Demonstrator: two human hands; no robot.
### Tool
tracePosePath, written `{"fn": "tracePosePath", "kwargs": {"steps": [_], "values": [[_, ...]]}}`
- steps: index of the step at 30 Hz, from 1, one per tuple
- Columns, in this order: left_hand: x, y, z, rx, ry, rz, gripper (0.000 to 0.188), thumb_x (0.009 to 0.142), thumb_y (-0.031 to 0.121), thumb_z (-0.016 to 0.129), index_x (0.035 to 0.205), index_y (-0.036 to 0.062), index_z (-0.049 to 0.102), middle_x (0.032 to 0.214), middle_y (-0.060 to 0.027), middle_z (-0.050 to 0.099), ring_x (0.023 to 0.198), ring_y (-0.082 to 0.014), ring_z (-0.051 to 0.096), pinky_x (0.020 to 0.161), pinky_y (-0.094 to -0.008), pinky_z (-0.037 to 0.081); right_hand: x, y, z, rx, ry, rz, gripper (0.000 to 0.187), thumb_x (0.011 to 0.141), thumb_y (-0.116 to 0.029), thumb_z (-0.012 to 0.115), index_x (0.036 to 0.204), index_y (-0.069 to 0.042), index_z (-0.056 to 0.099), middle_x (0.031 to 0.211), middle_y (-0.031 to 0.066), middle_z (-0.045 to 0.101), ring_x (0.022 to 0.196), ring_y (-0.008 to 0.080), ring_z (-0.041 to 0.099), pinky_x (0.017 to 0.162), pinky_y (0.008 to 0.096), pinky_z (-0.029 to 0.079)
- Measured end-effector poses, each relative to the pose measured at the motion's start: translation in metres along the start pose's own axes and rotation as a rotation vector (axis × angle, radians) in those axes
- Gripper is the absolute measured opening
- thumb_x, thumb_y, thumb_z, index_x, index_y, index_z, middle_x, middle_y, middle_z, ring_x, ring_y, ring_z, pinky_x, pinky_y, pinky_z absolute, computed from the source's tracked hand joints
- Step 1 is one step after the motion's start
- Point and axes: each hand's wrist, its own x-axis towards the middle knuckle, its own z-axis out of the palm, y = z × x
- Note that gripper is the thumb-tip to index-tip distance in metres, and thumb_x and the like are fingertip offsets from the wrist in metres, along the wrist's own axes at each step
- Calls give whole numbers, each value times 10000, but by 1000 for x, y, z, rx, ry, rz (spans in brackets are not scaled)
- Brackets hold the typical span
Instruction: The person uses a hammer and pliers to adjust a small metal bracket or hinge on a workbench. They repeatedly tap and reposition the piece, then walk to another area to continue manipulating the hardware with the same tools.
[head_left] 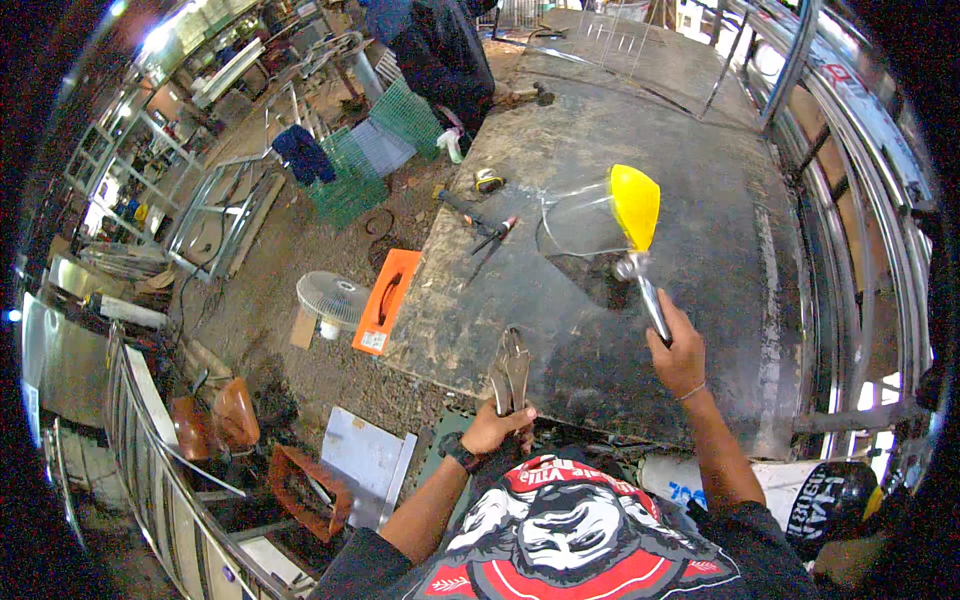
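My left hand is wrapped round the handles of grey metal locking pliers, their jaws pointing away from me over the table's near edge. In my right hand, farther right, is a shiny silver-handled tool; its rounded head is blurred, so I cannot tell its exact kind. That head meets the lower tip of a face shield with a yellow crown and a clear visor. Whether the tool touches the shield or only overlaps it in view, I cannot tell. A dark patch shows beneath the visor.
On the dark worktable lie a tape measure and black-and-orange hand tools. An orange case stands at its left edge, beside a fan. Another person is at the far left corner. Metal bars line the right side.
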Motion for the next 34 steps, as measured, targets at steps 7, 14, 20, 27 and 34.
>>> {"fn": "tracePosePath", "kwargs": {"steps": [7, 14, 20, 27, 34], "values": [[2, -17, 7, -164, -28, -38, 275, 938, 287, 699, 964, 31, 602, 748, -80, 641, 653, -219, 669, 583, -376, 568, -91, 140, 71, -395, -5, 218, 634, 828, -131, 704, 1427, -173, 499, 1125, 179, 585, 969, 398, 619, 811, 481, 514], [12, -33, 5, 163, 16, 4, 396, 972, 443, 618, 1016, 50, 639, 905, -49, 663, 873, -183, 635, 801, -351, 511, -127, 184, 106, -541, -3, 46, 595, 823, -123, 708, 1390, -191, 540, 1106, 133, 559, 957, 348, 570, 802, 455, 475], [26, -48, -10, 206, 16, -72, 506, 954, 550, 596, 1070, 60, 642, 976, -32, 649, 940, -154, 590, 846, -344, 475, -123, 147, 113, -619, 80, 104, 434, 861, -161, 684, 1288, -119, 613, 1077, 145, 596, 991, 352, 573, 837, 434, 469], [56, -70, -18, 122, 198, -86, 496, 925, 559, 637, 1037, 77, 673, 888, -26, 678, 728, -118, 589, 654, -303, 481, -113, 16, 172, 795, -843, 610, 475, 976, -400, 628, 1240, -6, 591, 990, 102, 695, 751, 175, 637, 688, 329, 532], [69, -92, -67, 228, 84, -128, 489, 848, 351, 794, 1164, 25, 615, 984, -79, 694, 882, -176, 637, 761, -354, 511, -102, 9, 221, 612, -859, 459, 310, 946, -232, 675, 1152, -1, 648, 1020, 100, 704, 799, 189, 652, 762, 384, 589]]}}
